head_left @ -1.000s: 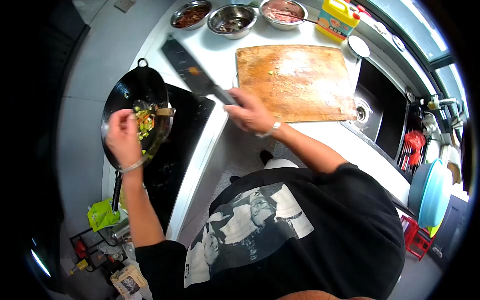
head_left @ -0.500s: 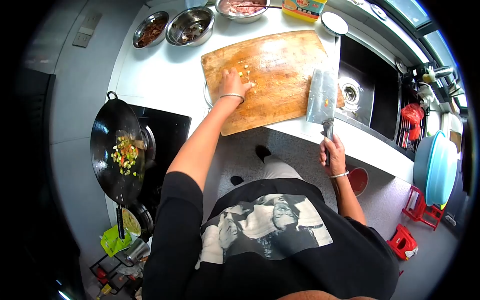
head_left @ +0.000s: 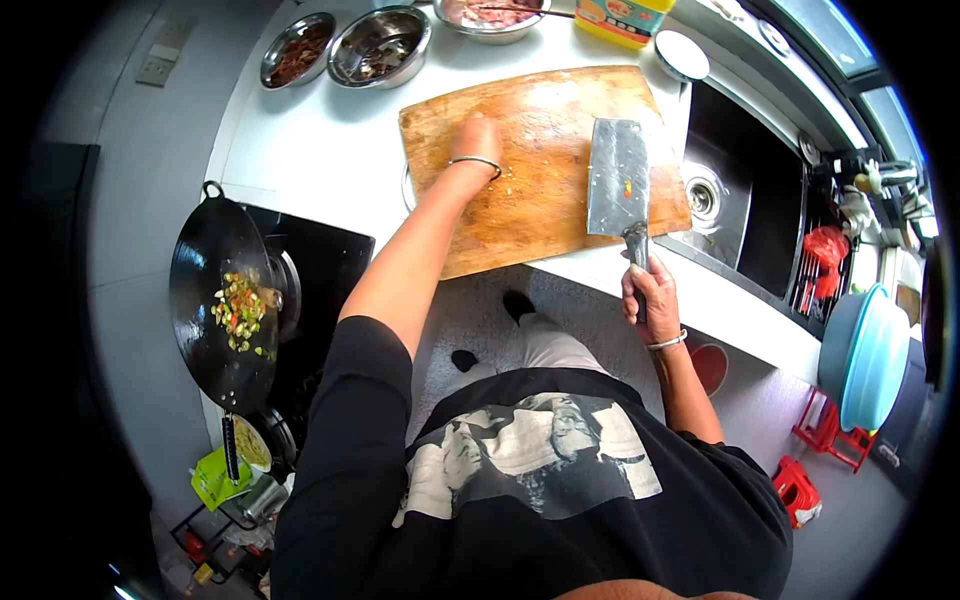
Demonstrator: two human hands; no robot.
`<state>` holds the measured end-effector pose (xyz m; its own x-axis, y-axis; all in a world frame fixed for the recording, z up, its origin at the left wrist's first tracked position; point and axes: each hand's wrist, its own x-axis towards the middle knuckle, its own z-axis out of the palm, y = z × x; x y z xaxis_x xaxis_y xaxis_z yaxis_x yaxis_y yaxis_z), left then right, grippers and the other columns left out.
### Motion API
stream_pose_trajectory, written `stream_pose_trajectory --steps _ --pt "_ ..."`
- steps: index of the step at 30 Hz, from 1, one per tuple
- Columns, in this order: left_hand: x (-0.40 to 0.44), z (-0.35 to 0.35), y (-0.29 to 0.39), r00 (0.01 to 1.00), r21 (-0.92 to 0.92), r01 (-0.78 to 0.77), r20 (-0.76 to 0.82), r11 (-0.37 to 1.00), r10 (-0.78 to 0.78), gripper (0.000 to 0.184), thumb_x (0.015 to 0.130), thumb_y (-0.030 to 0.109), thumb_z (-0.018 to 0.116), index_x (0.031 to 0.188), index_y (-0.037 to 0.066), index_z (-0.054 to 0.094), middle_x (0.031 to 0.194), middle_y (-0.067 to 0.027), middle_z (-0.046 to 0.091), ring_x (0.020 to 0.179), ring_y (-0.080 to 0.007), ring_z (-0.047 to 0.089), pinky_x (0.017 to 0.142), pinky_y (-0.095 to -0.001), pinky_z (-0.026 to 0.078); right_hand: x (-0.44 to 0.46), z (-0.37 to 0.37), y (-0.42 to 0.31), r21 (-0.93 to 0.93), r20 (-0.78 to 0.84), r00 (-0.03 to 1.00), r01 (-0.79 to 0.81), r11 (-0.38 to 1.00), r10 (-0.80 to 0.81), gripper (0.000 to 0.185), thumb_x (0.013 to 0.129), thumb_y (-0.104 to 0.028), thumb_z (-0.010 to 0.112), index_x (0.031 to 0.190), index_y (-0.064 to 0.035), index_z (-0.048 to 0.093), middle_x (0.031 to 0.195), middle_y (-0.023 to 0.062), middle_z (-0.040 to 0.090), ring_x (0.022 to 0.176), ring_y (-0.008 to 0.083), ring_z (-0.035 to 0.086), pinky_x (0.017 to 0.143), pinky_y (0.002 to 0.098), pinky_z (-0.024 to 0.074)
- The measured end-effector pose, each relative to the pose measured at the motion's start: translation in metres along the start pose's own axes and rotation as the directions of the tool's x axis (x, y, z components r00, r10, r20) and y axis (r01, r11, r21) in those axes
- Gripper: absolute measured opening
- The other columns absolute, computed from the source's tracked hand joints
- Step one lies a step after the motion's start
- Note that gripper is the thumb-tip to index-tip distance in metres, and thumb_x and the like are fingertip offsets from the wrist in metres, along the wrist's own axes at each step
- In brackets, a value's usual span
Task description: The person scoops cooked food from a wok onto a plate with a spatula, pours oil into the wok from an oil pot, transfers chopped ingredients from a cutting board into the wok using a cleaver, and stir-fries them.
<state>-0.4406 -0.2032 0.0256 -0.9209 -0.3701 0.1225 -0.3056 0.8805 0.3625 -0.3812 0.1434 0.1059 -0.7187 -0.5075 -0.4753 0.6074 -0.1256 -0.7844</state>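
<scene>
My right hand is wrapped around the dark handle of a cleaver. Its broad blade, with a few orange and pale scraps stuck to it, lies over the right part of a wooden cutting board. On the board's left part is my left hand, its fingers hidden beneath the back of the hand. Small pale chopped bits lie just right of that wrist. A black wok on the left holds chopped green and red vegetables.
Behind the board stand a bowl of dark brown pieces, another metal bowl, a bowl of raw meat and a yellow container. A white lid-like disc sits near the sink. Blue basins are at right.
The cleaver has moved left and its blade now overlaps the board more. My left hand has turned, its fingers passing out of sight; a yellowish piece near them no longer shows.
</scene>
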Motion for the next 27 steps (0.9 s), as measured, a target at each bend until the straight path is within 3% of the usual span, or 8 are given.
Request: stream_pose_trajectory --steps 8,11,17,23,24,25,26,27 --pt "-0.025 -0.018 -0.010 0.998 -0.087 -0.066 -0.020 0.994 0.065 0.008 0.066 -0.002 0.061 0.067 0.005 0.059 0.068 -0.0111 0.061 0.062 -0.0269 0.060 0.058 -0.0355 0.049 0.016 0.023 -0.010 -0.114 0.076 0.997 0.042 0.993 -0.033 0.027 0.089 -0.017 0.053 0.112 -0.0022 0.049 0.062 0.0006 0.046 0.039 0.0051 0.039 0.033 0.0182 0.0324" --pt "-0.056 -0.071 0.002 0.898 -0.592 0.439 0.271 0.676 -0.345 0.008 0.068 -0.004 0.062 0.070 0.003 0.059 0.066 -0.0068 0.060 0.050 -0.0182 0.058 0.047 -0.0293 0.048 0.026 0.040 -0.015 -0.107 0.159 0.987 0.037 0.994 -0.020 0.027 0.089 -0.016 0.054 0.112 -0.0022 0.050 0.062 0.0009 0.047 0.039 0.0057 0.040 0.033 0.0186 0.0332" --pt "-0.113 -0.223 -0.008 0.949 -0.883 0.220 0.094 0.414 -0.302 0.011 0.071 -0.007 0.059 0.079 0.001 0.059 0.069 -0.0041 0.058 0.056 -0.0117 0.057 0.054 -0.0235 0.049 0.048 0.109 -0.017 -0.065 0.402 0.915 -0.020 0.998 0.045 0.029 0.089 -0.016 0.053 0.113 -0.0019 0.048 0.064 0.0007 0.046 0.039 0.0051 0.039 0.033 0.0180 0.0318" --pt "-0.196 -0.367 -0.089 0.789 -0.614 0.235 -0.333 0.753 -0.517 0.011 0.072 -0.004 0.059 0.081 0.001 0.061 0.068 -0.0052 0.059 0.059 -0.0177 0.060 0.058 -0.0294 0.051 0.039 0.217 -0.029 -0.109 0.695 0.717 0.029 0.994 0.055 0.025 0.088 -0.012 0.055 0.109 0.0001 0.050 0.063 0.0004 0.047 0.040 0.0055 0.043 0.034 0.0178 0.0331" --pt "-0.221 -0.372 -0.140 0.805 -0.216 0.375 -0.407 0.902 -0.432 0.013 0.071 -0.002 0.061 0.083 0.002 0.061 0.073 -0.0077 0.061 0.062 -0.0227 0.060 0.061 -0.0330 0.051 0.035 0.234 -0.026 -0.119 0.722 0.690 0.041 0.992 0.058 0.025 0.087 -0.012 0.057 0.107 0.0002 0.051 0.062 0.0002 0.048 0.040 0.0058 0.044 0.034 0.0180 0.0332" --pt "-0.242 -0.372 -0.177 0.836 0.218 0.459 -0.434 0.861 -0.336 0.017 0.070 0.000 0.062 0.086 0.002 0.061 0.079 -0.0101 0.062 0.066 -0.0277 0.061 0.064 -0.0365 0.051 0.031 0.249 -0.023 -0.123 0.746 0.663 0.041 0.992 0.065 0.025 0.087 -0.012 0.057 0.107 0.0004 0.051 0.062 0.0003 0.048 0.040 0.0059 0.044 0.034 0.0181 0.0334" --pt "-0.255 -0.368 -0.142 0.756 0.472 0.622 -0.569 0.625 -0.323 0.024 0.067 0.003 0.065 0.091 0.004 0.060 0.091 -0.0140 0.060 0.074 -0.0334 0.059 0.070 -0.0407 0.049 0.028 0.261 -0.021 -0.130 0.765 0.640 0.041 0.991 0.074 0.024 0.086 -0.012 0.057 0.107 0.0005 0.051 0.062 0.0005 0.049 0.041 0.0059 0.044 0.034 0.0181 0.0335" --pt "-0.267 -0.363 -0.142 0.783 0.511 0.546 -0.592 0.664 -0.188 0.027 0.068 0.002 0.064 0.095 0.006 0.059 0.096 -0.0125 0.057 0.075 -0.0287 0.059 0.071 -0.0388 0.049 0.024 0.271 -0.019 -0.134 0.775 0.628 0.046 0.990 0.076 0.024 0.086 -0.012 0.057 0.106 0.0006 0.051 0.062 0.0006 0.050 0.041 0.0060 0.045 0.034 0.0182 0.0337"
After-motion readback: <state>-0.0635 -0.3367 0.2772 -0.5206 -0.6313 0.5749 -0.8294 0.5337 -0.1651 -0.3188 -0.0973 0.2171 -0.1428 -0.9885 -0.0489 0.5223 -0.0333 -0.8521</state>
